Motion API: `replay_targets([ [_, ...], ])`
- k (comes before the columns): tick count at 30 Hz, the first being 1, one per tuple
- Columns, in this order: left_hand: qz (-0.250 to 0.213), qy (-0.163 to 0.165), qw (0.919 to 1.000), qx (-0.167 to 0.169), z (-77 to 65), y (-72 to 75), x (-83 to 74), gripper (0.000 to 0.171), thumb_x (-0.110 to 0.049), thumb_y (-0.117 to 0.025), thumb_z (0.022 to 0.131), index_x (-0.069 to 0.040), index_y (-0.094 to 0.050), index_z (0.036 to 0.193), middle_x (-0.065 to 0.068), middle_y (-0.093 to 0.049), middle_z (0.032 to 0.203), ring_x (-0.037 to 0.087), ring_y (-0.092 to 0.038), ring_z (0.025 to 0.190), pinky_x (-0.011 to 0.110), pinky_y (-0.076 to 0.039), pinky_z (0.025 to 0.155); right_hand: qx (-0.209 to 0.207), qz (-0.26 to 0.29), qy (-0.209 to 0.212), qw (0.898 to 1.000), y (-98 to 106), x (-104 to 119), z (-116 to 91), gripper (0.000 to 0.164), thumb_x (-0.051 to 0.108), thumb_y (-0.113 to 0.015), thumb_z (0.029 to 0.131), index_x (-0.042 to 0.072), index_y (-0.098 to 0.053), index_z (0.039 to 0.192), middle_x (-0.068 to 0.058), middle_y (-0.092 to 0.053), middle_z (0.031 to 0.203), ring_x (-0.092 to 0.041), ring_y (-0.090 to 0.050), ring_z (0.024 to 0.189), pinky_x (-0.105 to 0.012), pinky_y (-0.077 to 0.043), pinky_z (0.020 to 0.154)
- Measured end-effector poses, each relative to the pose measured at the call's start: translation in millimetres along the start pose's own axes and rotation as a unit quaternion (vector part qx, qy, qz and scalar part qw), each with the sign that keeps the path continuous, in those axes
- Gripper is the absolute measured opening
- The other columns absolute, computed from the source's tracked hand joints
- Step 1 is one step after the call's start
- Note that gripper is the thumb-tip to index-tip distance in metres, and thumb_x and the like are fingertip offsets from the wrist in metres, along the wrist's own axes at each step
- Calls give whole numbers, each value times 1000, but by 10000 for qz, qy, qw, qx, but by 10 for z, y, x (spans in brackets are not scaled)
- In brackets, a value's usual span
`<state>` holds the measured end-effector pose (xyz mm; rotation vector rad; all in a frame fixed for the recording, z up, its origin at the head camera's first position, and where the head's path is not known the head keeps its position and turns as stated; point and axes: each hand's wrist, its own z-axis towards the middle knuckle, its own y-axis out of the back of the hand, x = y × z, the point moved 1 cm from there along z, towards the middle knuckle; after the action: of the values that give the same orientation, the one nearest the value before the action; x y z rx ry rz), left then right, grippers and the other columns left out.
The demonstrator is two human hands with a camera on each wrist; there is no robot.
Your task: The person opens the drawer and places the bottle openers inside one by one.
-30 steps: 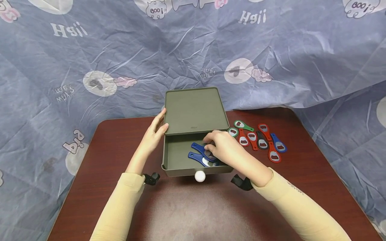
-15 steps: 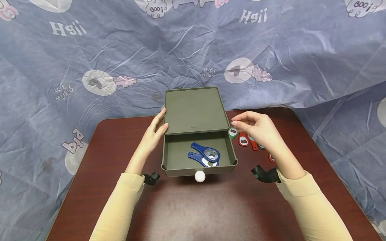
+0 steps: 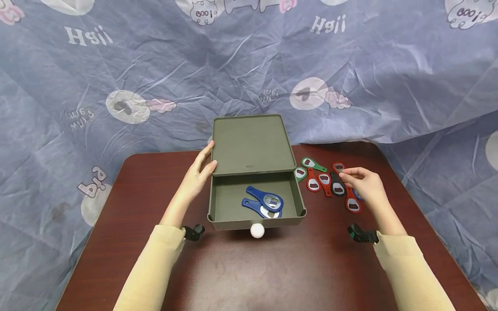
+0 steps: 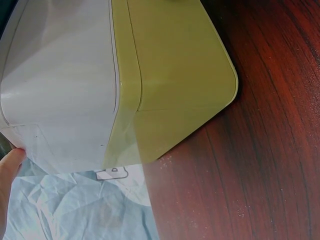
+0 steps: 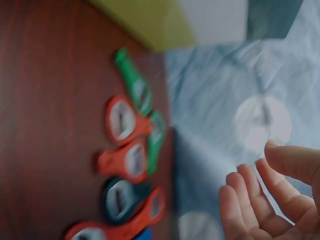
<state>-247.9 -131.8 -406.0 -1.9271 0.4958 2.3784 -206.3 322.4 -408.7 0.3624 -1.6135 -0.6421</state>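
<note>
Against box (image 3: pixel 253 144), left hand (image 3: pixel 196 175) spread

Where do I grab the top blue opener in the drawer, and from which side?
I'd pinch the top blue opener by its handle, across the long edges, coming straight down. It's narrow and angles away from the handle of the lower opener, which the round end overlaps. The drawer looks open above, with walls at its sides.
</note>
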Motion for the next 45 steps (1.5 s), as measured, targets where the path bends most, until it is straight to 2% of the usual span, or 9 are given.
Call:
replay_targets([
  [4,-8,18,10000,-20,-47,18,-7,58,-22,-47,104,-26,-25,157,2,-23,164,22,-23,150,52,-32,116,-302,-714,-251,9967,-11,-305,27,51,45,-66,92,1,-68,119,9,-74,83,3,-59,72,-22,-46,64],
  [7,32,8,10000,-24,-61,27,-21,58,-23,-47,104,-27,-25,157,1,-23,164,21,-23,150,52,-32,115,-497,-1085,-505,9916,-36,-499,33,51,45,-67,91,1,-68,118,-16,-74,104,-18,-63,87,-30,-47,69],
  [10,47,-13,10000,-20,-57,30,-36,58,-24,-47,104,-28,-25,157,1,-23,164,21,-23,150,52,-33,115,-516,-1205,-789,9882,-59,-667,23,52,41,-66,92,-3,-65,120,-26,-66,120,-39,-59,104,-43,-49,78],
  [13,-6,-43,10000,-18,-46,31,-40,58,-22,-47,104,-27,-25,157,1,-23,164,21,-23,150,52,-33,115,-463,-1255,-968,9863,-83,-790,1,54,38,-68,92,-7,-62,121,-29,-64,120,-44,-56,107,-49,-49,82],
  [19,32,-54,10000,-46,-48,51,-44,58,-21,-47,104,-25,-26,157,-1,-23,164,20,-24,150,51,-33,116,-411,-1361,-1188,9827,-194,-930,-11,62,40,-73,88,-11,-58,120,-31,-63,111,-38,-55,92,-38,-43,69],
  [26,156,3,9999,-70,-51,57,-39,57,-24,-48,104,-27,-26,157,0,-23,164,22,-24,150,52,-31,116,-672,-1297,-1224,9817,-324,-942,-28,57,27,-75,85,-15,-55,119,-35,-61,111,-48,-50,103,-55,-40,87],
  [32,188,98,9998,-34,-48,67,-30,56,-27,-47,105,-31,-26,157,0,-23,164,21,-23,150,53,-32,116,-589,-1205,-1513,9794,-368,-912,-16,63,27,-74,85,-13,-49,127,-38,-51,120,-53,-42,114,-60,-37,97],
  [38,129,66,9999,-43,-24,37,-30,56,-28,-47,104,-30,-27,156,3,-24,163,20,-25,150,53,-32,115,-437,-1121,-1662,9787,-334,-924,10,69,30,-74,85,-14,-45,130,-40,-48,127,-54,-41,118,-59,-38,100],
  [45,73,-49,9999,-93,0,-8,-15,57,-24,-48,104,-25,-28,157,1,-25,163,20,-25,150,49,-30,117,-126,-1277,-1643,9780,-201,-950,28,66,31,-73,86,-14,-50,128,-40,-47,130,-51,-48,111,-54,-45,90],
])
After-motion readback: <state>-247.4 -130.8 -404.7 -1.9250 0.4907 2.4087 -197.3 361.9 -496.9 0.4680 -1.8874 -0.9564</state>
